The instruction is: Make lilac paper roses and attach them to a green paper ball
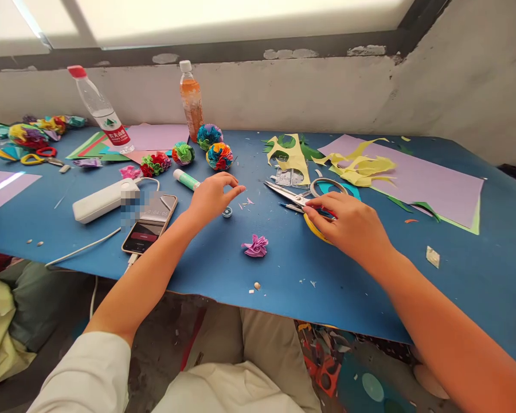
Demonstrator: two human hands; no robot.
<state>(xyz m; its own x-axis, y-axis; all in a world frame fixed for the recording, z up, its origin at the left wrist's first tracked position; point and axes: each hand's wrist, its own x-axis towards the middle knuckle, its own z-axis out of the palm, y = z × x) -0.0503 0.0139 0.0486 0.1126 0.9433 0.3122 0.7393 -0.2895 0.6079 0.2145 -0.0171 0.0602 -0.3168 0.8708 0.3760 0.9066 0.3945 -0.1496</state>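
Observation:
My left hand hovers over the table with thumb and fingers apart, holding nothing. Just behind it lies a glue stick, partly covered by the hand, and a small round cap sits below the fingers. My right hand has its fingers closed around the handle end of the scissors, whose blades point left and look slightly parted. A blue pen and a roll of tape lie beside the scissors. Between my hands rests a crumpled purple paper flower.
Finished paper balls stand near an orange drink bottle and a tilted water bottle. At left lie a phone on a cable and a white power strip. Yellow scraps cover purple sheets at right.

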